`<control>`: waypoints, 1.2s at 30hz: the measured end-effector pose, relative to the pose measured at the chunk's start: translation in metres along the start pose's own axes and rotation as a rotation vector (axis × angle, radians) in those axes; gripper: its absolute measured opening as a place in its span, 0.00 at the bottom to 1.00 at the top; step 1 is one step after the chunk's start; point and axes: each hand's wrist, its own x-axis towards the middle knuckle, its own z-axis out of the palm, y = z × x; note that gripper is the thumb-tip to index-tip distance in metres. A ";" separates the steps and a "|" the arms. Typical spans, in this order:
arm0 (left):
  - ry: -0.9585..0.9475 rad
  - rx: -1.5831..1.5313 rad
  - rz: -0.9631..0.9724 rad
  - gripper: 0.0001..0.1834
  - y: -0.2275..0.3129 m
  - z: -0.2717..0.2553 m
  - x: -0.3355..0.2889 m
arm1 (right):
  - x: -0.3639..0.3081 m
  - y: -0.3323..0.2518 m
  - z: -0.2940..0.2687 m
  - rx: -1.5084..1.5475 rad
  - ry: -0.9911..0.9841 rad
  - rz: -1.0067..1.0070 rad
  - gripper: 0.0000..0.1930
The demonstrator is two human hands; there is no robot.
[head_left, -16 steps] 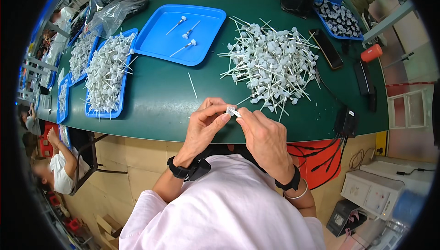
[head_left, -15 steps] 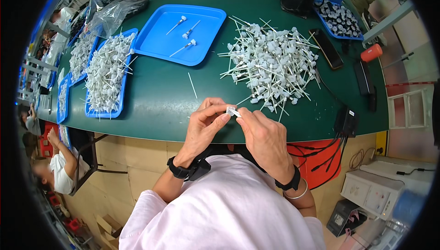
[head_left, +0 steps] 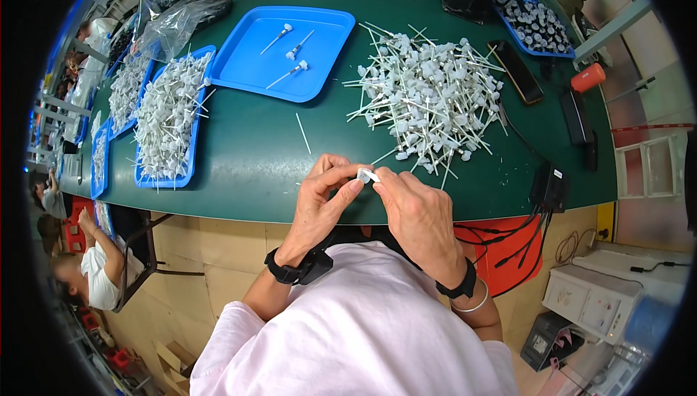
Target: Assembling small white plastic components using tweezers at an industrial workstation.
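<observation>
A small white translucent plastic piece (head_left: 366,175) is pinched between the fingertips of both hands, close to the table's near edge. My left hand (head_left: 324,196) is closed on its left side, thumb and index finger at the piece. My right hand (head_left: 419,211) is closed on its right end, and the fingers hide part of it. Just beyond my hands lies a large heap of white plastic heads with thin stems (head_left: 432,98). A blue tray (head_left: 254,69) at the far middle carries 3 such stemmed pieces. One loose thin stick (head_left: 303,133) lies left of the heap.
Blue trays full of stemmed white pieces (head_left: 173,116) stand at the left. On the right are a phone (head_left: 517,71), a black box with cables (head_left: 549,189) and a blue tray of dark-and-clear parts (head_left: 539,27). Plastic bags (head_left: 185,22) lie far left. Another person (head_left: 102,269) sits at the left.
Both hands stay nearly in place, still on the white piece. The piece's right end sits slightly differently between the fingertips. The whole view has shifted a little.
</observation>
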 end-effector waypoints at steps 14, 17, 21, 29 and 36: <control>-0.073 -0.047 -0.141 0.13 0.010 -0.002 0.000 | 0.008 0.017 -0.003 0.375 -0.078 0.054 0.06; -0.067 -0.058 -0.153 0.13 0.013 -0.001 -0.001 | 0.010 0.020 -0.006 0.394 -0.164 0.100 0.07; -0.051 -0.059 -0.150 0.13 0.011 0.000 -0.002 | 0.011 0.023 -0.006 0.466 -0.239 0.190 0.09; 0.041 0.055 -0.083 0.12 0.006 0.005 -0.004 | 0.014 0.038 -0.001 0.655 -0.373 0.229 0.13; 0.086 0.077 -0.066 0.12 0.004 0.007 -0.005 | 0.016 0.040 0.001 0.868 -0.464 0.339 0.14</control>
